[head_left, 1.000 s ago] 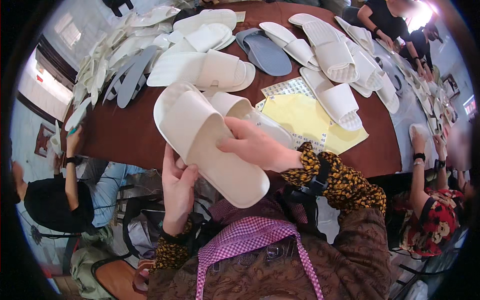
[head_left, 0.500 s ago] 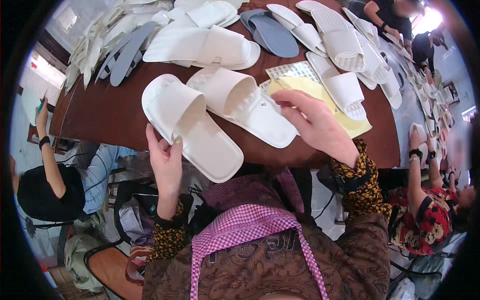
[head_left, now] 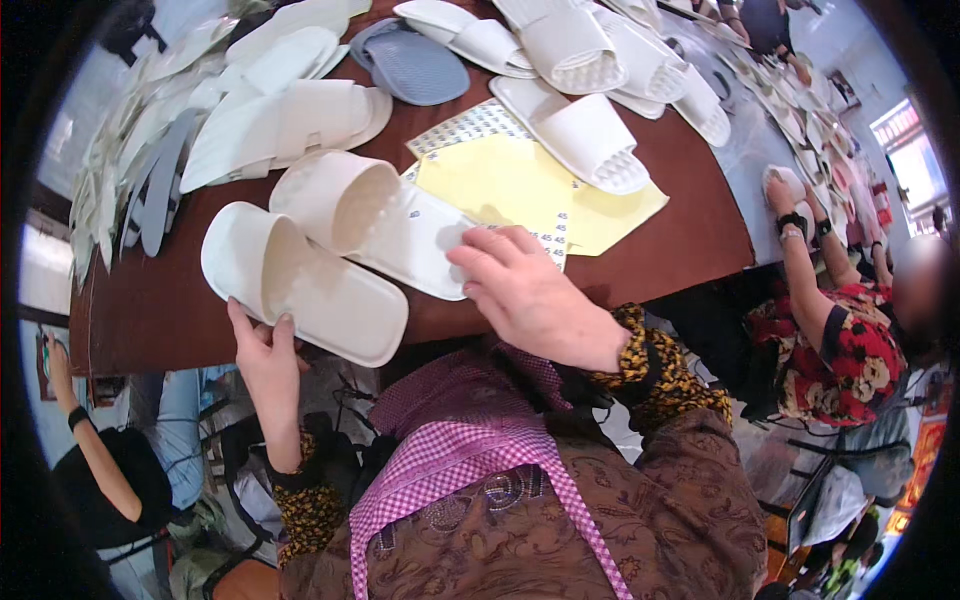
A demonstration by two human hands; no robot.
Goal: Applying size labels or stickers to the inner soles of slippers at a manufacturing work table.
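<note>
My left hand [head_left: 266, 368] grips the near side edge of a white slipper [head_left: 365, 312], thumb on top and fingers underneath. The slipper is tilted, its toe pointing to the far left. Just to its right, a second white slipper [head_left: 405, 258] points the same way, with a small printed size label [head_left: 413, 215] on its footbed. My right hand [head_left: 535, 300] is over this slipper's heel end, fingers bent and slightly apart, with nothing visible between them. Yellow label sheets [head_left: 495, 185] lie beyond my right hand, with printed label sheets [head_left: 465, 125] partly under them.
More white slippers [head_left: 575, 130] and a grey slipper [head_left: 415, 65] cover the far part of the brown table [head_left: 690, 225]. Wrapped slippers [head_left: 130, 130] are heaped at the left. One co-worker [head_left: 830, 330] handles a slipper at the right; another person's arm [head_left: 100, 450] shows at the left.
The view has swung to the right, so the table and slippers appear farther left. My right hand has slid back from beside the size label toward the heel. My left hand keeps its grip.
</note>
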